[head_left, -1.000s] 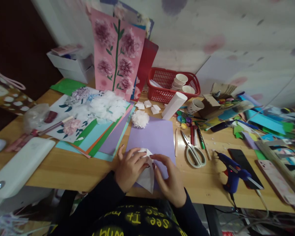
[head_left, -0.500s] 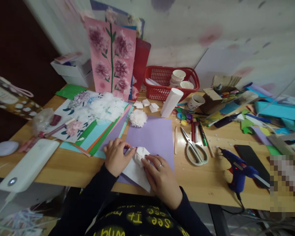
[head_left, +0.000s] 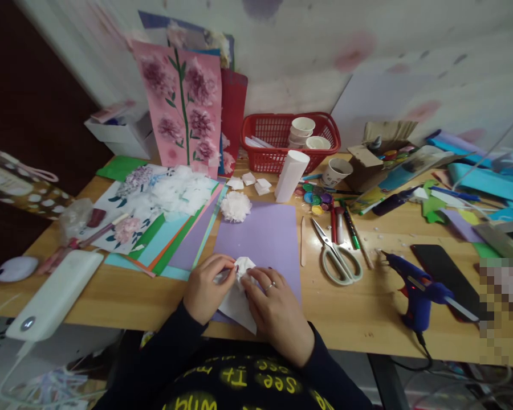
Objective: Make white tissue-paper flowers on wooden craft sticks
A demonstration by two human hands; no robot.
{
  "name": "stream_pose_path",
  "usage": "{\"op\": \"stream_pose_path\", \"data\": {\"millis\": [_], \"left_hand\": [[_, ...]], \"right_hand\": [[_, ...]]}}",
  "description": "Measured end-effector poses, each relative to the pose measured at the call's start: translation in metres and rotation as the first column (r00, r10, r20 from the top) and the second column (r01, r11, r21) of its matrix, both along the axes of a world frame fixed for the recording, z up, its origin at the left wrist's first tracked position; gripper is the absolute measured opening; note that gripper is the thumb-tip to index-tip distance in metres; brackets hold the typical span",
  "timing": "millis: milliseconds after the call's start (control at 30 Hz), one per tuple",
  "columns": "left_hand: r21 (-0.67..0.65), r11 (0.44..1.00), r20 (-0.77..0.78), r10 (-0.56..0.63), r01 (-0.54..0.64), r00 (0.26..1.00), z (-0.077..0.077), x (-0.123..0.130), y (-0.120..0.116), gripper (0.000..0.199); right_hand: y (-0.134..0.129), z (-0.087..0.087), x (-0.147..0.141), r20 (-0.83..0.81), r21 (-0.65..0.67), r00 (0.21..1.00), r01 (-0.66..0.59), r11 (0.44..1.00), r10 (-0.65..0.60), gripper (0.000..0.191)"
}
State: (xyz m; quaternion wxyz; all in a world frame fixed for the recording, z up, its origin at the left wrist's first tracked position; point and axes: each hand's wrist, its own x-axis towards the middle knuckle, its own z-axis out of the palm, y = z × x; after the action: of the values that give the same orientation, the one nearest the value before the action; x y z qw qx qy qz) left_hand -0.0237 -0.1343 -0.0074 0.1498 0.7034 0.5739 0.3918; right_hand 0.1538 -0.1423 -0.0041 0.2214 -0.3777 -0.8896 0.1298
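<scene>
A crumpled, folded piece of white tissue paper [head_left: 244, 265] is pinched between my two hands over a purple sheet [head_left: 265, 230]. My left hand [head_left: 209, 285] holds its left side between thumb and fingertips. From the right, my right hand [head_left: 276, 307], with a ring on one finger, presses its fingers on the tissue. Below the folds a flat white sheet [head_left: 239, 310] spreads toward the table edge; whether it is joined to the crumpled part I cannot tell. A fluffy white paper flower [head_left: 236, 206] lies at the purple sheet's upper left corner.
Scissors [head_left: 337, 253] and a wooden stick [head_left: 303, 242] lie to the right, with a blue glue gun [head_left: 419, 290] beyond. A white roll [head_left: 292, 176] stands before a red basket [head_left: 269, 136]. Coloured paper [head_left: 166, 242] and a white power bank [head_left: 55, 293] are at left.
My left fingers have closed in to a tighter pinch on the tissue paper, and my right hand has shifted slightly over it. The camera view has shifted a little.
</scene>
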Motion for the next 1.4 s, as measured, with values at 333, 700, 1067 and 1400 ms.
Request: {"op": "stream_pose_path", "data": {"millis": [333, 700, 1067, 1400], "left_hand": [[0.069, 0.991, -0.029, -0.112, 0.114, 0.993, -0.001, -0.004, -0.008, 0.018], [0.153, 0.974, -0.157, -0.142, 0.167, 0.977, -0.012, -0.006, -0.013, 0.042], [0.139, 0.979, -0.16, -0.126, 0.149, 0.979, -0.015, -0.011, -0.013, 0.04], [-0.186, 0.98, -0.185, 0.032, -0.067, 0.982, 0.005, -0.042, -0.032, 0.026]], "right_hand": [[0.002, 0.0, 0.0, 0.021, -0.032, 0.999, -0.034, 0.999, 0.035, 0.035], [0.001, -0.001, -0.001, -0.039, -0.064, 0.999, -0.005, 0.998, 0.003, 0.035], [0.003, 0.0, -0.003, 0.0, -0.055, 0.999, 0.039, 0.998, -0.039, 0.034], [0.004, 0.008, -0.004, 0.217, 0.053, 0.975, 0.024, 0.998, -0.035, 0.036]]}}
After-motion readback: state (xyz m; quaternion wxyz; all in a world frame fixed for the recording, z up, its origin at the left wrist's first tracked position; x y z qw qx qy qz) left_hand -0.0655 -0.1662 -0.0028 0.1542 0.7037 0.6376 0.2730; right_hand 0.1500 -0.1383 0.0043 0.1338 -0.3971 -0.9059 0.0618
